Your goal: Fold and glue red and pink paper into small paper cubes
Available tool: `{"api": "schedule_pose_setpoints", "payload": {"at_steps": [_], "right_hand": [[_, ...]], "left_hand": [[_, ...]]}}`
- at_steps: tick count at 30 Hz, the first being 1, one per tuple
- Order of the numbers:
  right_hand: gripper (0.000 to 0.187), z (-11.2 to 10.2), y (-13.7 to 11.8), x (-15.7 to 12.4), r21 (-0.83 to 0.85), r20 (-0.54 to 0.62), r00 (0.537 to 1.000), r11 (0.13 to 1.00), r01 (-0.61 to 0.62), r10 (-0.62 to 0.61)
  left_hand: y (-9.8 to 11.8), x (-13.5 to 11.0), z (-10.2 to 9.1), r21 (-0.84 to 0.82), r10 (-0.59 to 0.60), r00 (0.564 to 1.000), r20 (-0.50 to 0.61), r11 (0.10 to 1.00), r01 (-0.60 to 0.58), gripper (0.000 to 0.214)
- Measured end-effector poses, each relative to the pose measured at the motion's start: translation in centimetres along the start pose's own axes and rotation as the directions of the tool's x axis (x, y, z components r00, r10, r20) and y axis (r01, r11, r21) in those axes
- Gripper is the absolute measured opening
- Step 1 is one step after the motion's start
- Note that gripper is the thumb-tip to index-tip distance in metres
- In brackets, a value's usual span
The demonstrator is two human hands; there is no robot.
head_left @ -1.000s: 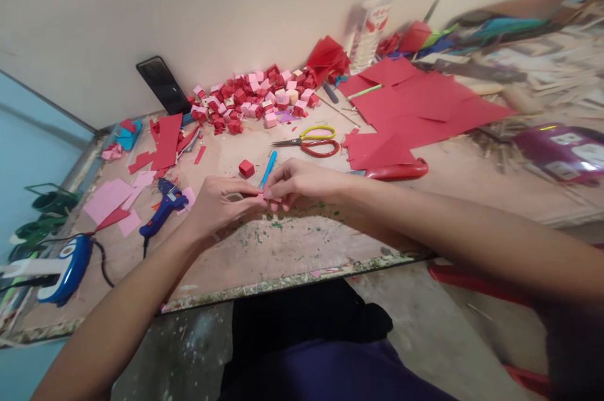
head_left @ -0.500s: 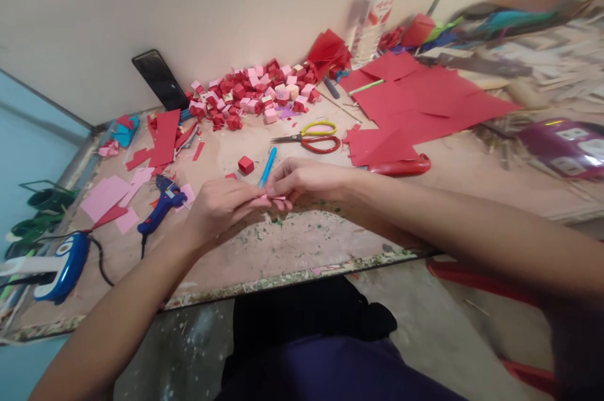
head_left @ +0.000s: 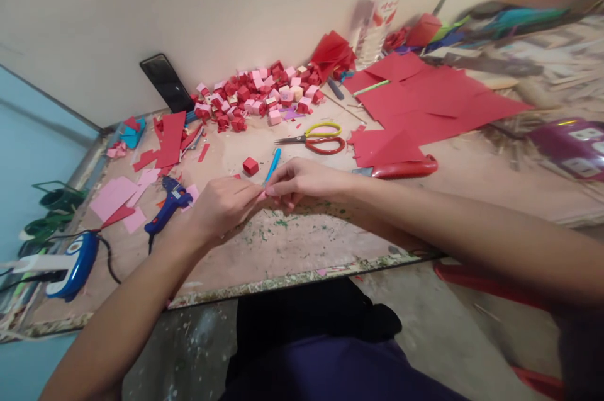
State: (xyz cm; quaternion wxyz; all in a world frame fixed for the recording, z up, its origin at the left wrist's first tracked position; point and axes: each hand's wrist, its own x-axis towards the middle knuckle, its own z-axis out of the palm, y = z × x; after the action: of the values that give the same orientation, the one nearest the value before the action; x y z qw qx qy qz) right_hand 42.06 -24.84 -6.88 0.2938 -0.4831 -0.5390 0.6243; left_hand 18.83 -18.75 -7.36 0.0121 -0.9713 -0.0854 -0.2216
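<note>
My left hand and my right hand meet above the table near its front edge, fingertips together. Both are closed on a small piece of pink paper, most of it hidden by the fingers. Just beyond the fingertips lies a blue pen-like stick, its near end hidden by my hands. A red paper cube sits to the left of the stick. Farther back, scissors with one yellow and one red handle lie apart from my hands.
Pink and red paper cubes are heaped by the wall, near a leaning phone. At left lie a blue glue gun and pink paper. Red sheets, a red-handled knife and a plastic bottle stand or lie at right.
The view has shifted slightly, so the table things sit a little farther right. My fingers have drawn in around the pink paper, and less of it shows.
</note>
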Motion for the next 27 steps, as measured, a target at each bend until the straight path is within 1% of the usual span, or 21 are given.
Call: {"api": "schedule_pose_setpoints", "payload": {"at_steps": [4, 9, 11, 13, 16, 19, 21, 24, 26, 27], "right_hand": [[0.032, -0.1, 0.5, 0.2, -0.034, 0.007, 1.000, 0.999, 0.028, -0.028], [0.017, 0.0, 1.0, 0.4, -0.014, -0.012, 0.996, 0.996, 0.083, -0.083], [0.014, 0.1, 1.3, 0.5, -0.025, -0.025, 0.993, 0.993, 0.113, -0.114], [0.014, 0.2, 1.5, 0.5, -0.053, -0.038, 0.988, 0.987, 0.150, -0.152], [0.017, 0.5, 1.5, 0.4, -0.088, -0.053, 0.981, 0.979, 0.181, -0.187], [0.020, 0.5, 1.1, 0.2, -0.018, -0.056, 0.982, 0.984, 0.179, -0.180], [0.020, 0.4, 0.8, 0.0, 0.075, -0.037, 0.983, 0.980, 0.182, -0.180], [0.021, 0.0, 0.3, -0.3, 0.177, 0.001, 0.983, 0.968, 0.178, -0.181], [0.022, -0.1, 0.1, -0.4, 0.211, 0.019, 0.985, 0.964, 0.162, -0.170], [0.023, -0.2, 0.1, -0.4, 0.221, 0.034, 0.986, 0.964, 0.149, -0.161]], "left_hand": [[0.3, 0.3, 0.1, 0.055, 0.022, 0.999, -0.023, 0.998, -0.020, 0.033], [0.6, 0.4, 0.2, 0.021, 0.064, 0.996, -0.065, 0.998, -0.063, 0.025], [0.5, 0.4, 0.2, 0.001, 0.069, 0.995, -0.071, 0.998, -0.069, 0.022], [0.4, 0.3, 0.3, -0.030, 0.047, 0.996, -0.075, 0.998, -0.050, 0.022], [0.3, 0.3, 0.3, -0.123, -0.031, 0.996, -0.078, 0.992, 0.021, 0.021], [0.4, 0.3, 0.3, -0.220, -0.085, 0.993, -0.087, 0.973, 0.064, 0.018], [0.5, 0.4, 0.4, -0.271, -0.122, 0.982, -0.145, 0.959, 0.079, 0.015], [0.8, 0.6, 0.4, -0.295, -0.162, 0.943, -0.291, 0.953, 0.073, 0.009], [0.9, 0.7, 0.4, -0.258, -0.130, 0.927, -0.351, 0.965, 0.038, 0.007], [1.0, 0.8, 0.4, -0.231, -0.106, 0.926, -0.362, 0.973, 0.020, 0.007]]}}
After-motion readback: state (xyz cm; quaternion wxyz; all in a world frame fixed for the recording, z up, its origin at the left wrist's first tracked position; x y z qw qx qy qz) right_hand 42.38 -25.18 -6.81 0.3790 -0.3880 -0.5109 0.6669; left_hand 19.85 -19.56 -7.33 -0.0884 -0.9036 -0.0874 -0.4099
